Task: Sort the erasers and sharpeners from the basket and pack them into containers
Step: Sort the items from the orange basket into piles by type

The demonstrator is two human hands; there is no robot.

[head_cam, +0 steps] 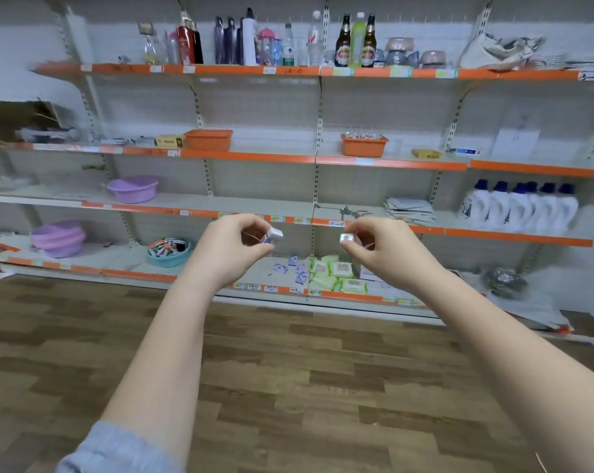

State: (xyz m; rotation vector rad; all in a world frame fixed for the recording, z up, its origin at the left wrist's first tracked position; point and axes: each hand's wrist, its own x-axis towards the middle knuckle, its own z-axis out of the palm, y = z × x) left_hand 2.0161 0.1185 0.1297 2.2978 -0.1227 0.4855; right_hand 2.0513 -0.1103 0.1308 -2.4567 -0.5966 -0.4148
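From the head camera, both arms reach out toward the shelves. The left hand [234, 244] pinches a small white eraser [274, 233] between thumb and fingertips, and the right hand [381, 247] pinches another small white piece [346, 237] the same way. Low on the left, a teal basket [168, 258] of mixed small items sits on the bottom shelf [118, 273], while two orange containers [208, 139] stand higher up.
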